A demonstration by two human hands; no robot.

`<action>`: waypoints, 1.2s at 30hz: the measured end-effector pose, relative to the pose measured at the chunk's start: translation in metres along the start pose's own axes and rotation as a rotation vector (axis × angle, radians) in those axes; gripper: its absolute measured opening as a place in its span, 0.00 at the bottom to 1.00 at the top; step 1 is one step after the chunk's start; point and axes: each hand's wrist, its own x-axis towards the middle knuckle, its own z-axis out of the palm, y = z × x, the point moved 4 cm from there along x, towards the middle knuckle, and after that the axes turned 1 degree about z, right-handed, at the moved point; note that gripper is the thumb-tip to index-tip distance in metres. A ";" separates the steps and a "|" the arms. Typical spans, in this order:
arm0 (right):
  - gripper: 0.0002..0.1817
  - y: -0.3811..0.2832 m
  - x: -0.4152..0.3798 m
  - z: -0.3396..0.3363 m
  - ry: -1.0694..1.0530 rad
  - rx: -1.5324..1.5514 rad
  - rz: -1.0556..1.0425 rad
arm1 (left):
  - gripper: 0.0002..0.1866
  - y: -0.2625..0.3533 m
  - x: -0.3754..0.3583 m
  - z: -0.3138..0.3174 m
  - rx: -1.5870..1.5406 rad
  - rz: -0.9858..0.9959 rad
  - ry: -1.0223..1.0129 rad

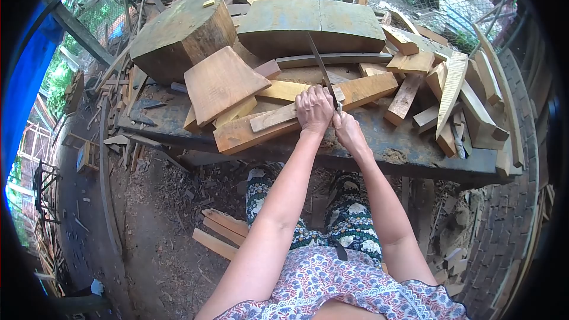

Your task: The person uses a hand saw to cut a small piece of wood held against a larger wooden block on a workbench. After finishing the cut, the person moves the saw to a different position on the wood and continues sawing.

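Head view: the short, pale-brown wooden strip (pixel 272 118) lies on a thick, orange-brown wooden beam (pixel 372 89), its long axis slanting up rightward across the long, dark metal saw (pixel 320 64). The left hand (pixel 315 108), nearer, clasps the strip; the right hand (pixel 351 133) grips the saw's near end; no writing is legible.

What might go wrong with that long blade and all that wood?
The left hand is right beside the long blade, with no glove, so a slip might cut it.
The narrow wood strip under that hand lies loosely atop the thick beam and might shift if the hold eases.
The wide board leans tilted on other pieces, so a bump might make it slide.
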 end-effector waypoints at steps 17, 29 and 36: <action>0.24 0.019 0.005 0.022 0.174 0.120 -0.029 | 0.09 0.000 0.001 -0.005 -0.052 0.013 0.040; 0.23 0.032 0.009 0.033 0.188 0.195 0.015 | 0.08 0.001 0.001 -0.004 -0.053 0.004 0.042; 0.23 0.030 0.009 0.032 0.180 0.214 0.002 | 0.08 0.000 0.002 -0.005 -0.055 0.004 0.032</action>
